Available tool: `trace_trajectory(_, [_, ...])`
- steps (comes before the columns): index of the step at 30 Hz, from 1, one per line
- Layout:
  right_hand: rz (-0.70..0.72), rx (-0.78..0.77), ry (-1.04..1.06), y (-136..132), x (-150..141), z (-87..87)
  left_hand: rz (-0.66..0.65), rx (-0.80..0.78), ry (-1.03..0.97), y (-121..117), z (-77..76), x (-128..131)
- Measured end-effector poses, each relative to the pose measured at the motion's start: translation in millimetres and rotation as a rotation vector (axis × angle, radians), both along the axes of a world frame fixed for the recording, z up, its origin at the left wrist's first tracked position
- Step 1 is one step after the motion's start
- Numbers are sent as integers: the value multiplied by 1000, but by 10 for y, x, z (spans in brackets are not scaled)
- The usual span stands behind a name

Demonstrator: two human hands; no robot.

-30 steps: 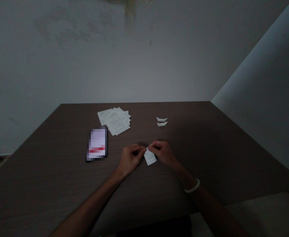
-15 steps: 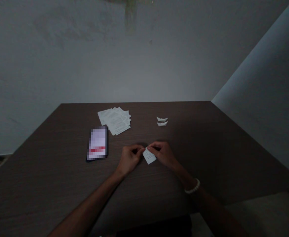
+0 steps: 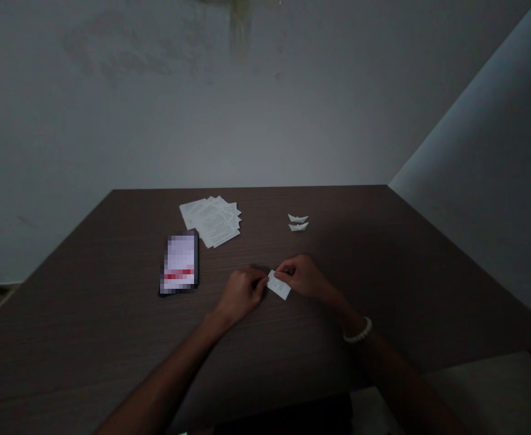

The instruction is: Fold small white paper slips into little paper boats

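A small piece of white printed paper (image 3: 279, 287) is held between my two hands, low over the table near its middle. My left hand (image 3: 243, 291) pinches the paper's left corner between thumb and forefinger. From the upper right, my right hand (image 3: 302, 277) grips the paper's top edge, with its fingers curled and partly covering it. The lines of print are too small to read. Beyond my hands lie two little folded paper boats, a far one (image 3: 298, 219) and a near one (image 3: 298, 227), close together.
A fanned stack of printed paper sheets (image 3: 213, 222) lies at the back left. In front of it is a phone (image 3: 178, 264) with a blurred screen. The dark wooden table (image 3: 383, 266) meets a grey wall (image 3: 292, 121) at the back and another on the right.
The paper has turned and looks narrower than before. My right hand has rotated and shifted slightly right; my left fingers have curled in more. The boats, stack and phone have stayed put.
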State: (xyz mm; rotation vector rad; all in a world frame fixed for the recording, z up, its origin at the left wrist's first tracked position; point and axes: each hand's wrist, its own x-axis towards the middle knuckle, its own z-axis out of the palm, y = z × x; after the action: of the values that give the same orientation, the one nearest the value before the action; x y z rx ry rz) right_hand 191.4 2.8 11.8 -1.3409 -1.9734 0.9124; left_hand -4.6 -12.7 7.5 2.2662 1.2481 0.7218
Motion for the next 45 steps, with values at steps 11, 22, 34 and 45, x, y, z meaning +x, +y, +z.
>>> trace_trajectory(11, [198,51,-195,342,41,0,-60,181,143,2,-60,-33])
trace_trajectory(22, [196,38,-193,357,28,-40,-27,224,286,-32,33,-31])
trace_trajectory(34, [124,183,-221,214,21,-7,29,202,274,3,26,22])
trace_trajectory(45, [138,348,-282,83,79,-63,65,203,237,44,-31,29])
